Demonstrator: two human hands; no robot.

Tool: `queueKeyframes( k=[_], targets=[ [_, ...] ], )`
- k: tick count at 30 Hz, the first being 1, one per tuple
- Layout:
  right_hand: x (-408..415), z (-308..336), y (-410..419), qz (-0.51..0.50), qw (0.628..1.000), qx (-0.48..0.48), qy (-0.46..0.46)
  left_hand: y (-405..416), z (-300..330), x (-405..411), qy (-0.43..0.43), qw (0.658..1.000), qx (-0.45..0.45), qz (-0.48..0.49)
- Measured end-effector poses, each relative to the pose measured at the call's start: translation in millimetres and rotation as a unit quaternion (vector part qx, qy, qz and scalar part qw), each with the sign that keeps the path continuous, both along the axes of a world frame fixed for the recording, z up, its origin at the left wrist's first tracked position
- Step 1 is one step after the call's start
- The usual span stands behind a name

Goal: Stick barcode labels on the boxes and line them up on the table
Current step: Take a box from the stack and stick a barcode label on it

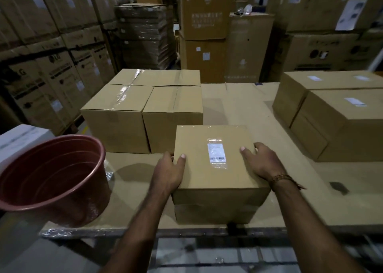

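Observation:
A brown cardboard box (215,177) stands near the front edge of the table (238,107). A white barcode label (216,153) under clear tape is stuck on its top. My left hand (169,172) grips the box's left side, thumb on the top. My right hand (262,162) grips the right side, thumb on the top too. Behind it to the left stand unlabelled taped boxes (145,111) in a close group. At the right stand labelled boxes (335,115), each with a white label on top.
A red plastic tub (56,175) sits at the table's front left corner, beside a white box (18,140). A small dark object (338,186) lies on the table at the right. Stacked warehouse cartons (51,44) rise behind and to the left.

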State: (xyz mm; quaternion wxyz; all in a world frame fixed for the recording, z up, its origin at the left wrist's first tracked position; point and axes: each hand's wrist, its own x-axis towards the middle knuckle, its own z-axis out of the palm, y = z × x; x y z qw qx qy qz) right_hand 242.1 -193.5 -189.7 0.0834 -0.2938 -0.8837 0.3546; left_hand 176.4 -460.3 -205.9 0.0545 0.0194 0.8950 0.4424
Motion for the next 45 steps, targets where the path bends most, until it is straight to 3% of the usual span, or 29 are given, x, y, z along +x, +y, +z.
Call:
queueKeyframes(
  k=[4,6,8,11,17,20,25,30,45],
  targets=[
    [-2,-1,5,0.000,1.000,-0.007,-0.005,13,5,-5,-0.020,0.993,-0.115,0.007],
    [-7,2,1,-0.023,0.998,0.060,0.002,19,14,-6,-0.016,0.988,-0.151,0.014],
    [-12,7,-4,-0.037,0.985,0.159,0.050,27,21,-7,0.043,0.987,-0.156,0.009],
    [-29,9,-13,0.042,0.980,0.145,0.127,43,28,-8,0.152,0.976,-0.146,-0.054],
    [-49,-4,-26,0.128,0.972,0.175,0.092,54,19,-7,0.091,0.949,-0.265,-0.146],
    [-51,-12,-27,0.141,0.962,0.204,0.117,50,17,-3,0.100,0.947,-0.269,-0.143],
    [-52,-19,-29,0.152,0.959,0.167,0.171,49,14,0,0.105,0.941,-0.283,-0.153],
    [-63,-12,-24,0.122,0.975,0.109,0.149,49,13,0,0.107,0.938,-0.292,-0.152],
    [-66,-20,-28,0.113,0.963,0.180,0.165,50,10,0,0.118,0.938,-0.290,-0.146]
  ],
)
